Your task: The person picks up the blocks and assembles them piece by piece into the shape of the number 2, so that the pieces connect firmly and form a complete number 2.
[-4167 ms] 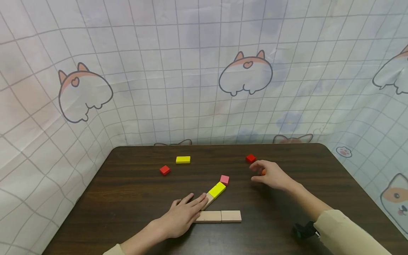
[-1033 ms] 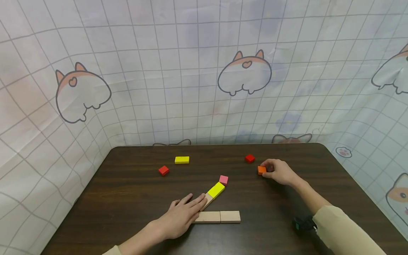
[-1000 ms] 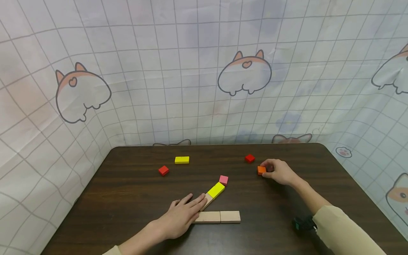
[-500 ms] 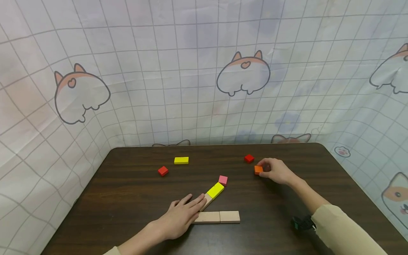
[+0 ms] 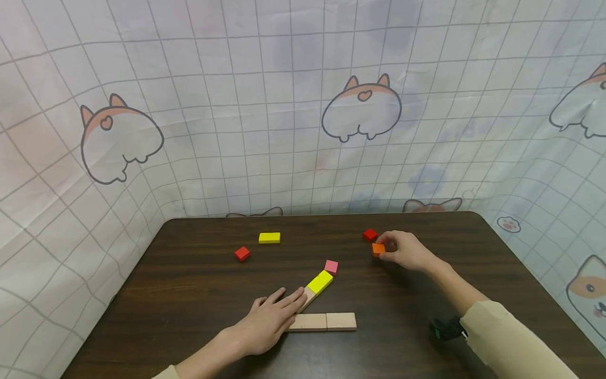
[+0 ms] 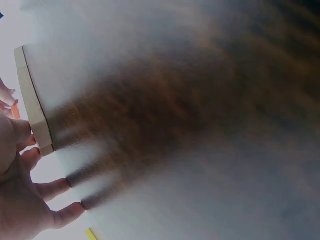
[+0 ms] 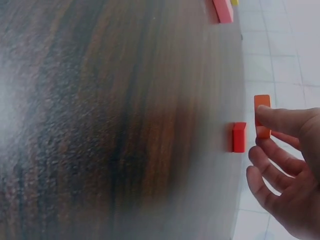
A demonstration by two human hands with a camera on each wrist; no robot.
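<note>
My right hand [image 5: 406, 251] pinches a small orange block [image 5: 377, 250] between thumb and fingers. In the right wrist view the orange block [image 7: 262, 117] is held above the table, beside a red block [image 7: 239, 137]. My left hand [image 5: 267, 322] rests with fingers spread at the left end of two plain wooden blocks [image 5: 322, 322] laid end to end. Its fingertips touch a slanting wooden block [image 5: 307, 298], partly covered by them. A yellow block [image 5: 321, 282] continues that slant, and a pink block [image 5: 331, 267] sits at its far end.
Another red block [image 5: 242, 253] and a yellow block [image 5: 269, 238] lie toward the back left of the dark wooden table [image 5: 189, 295]. The red block [image 5: 370, 235] at the back right is close to my right hand. A patterned cloth [image 5: 303, 173] hangs behind the table.
Earlier my right hand hovered around the orange block. Since then it has carried the block a little leftward, nearer the red block. My left hand has stayed in place.
</note>
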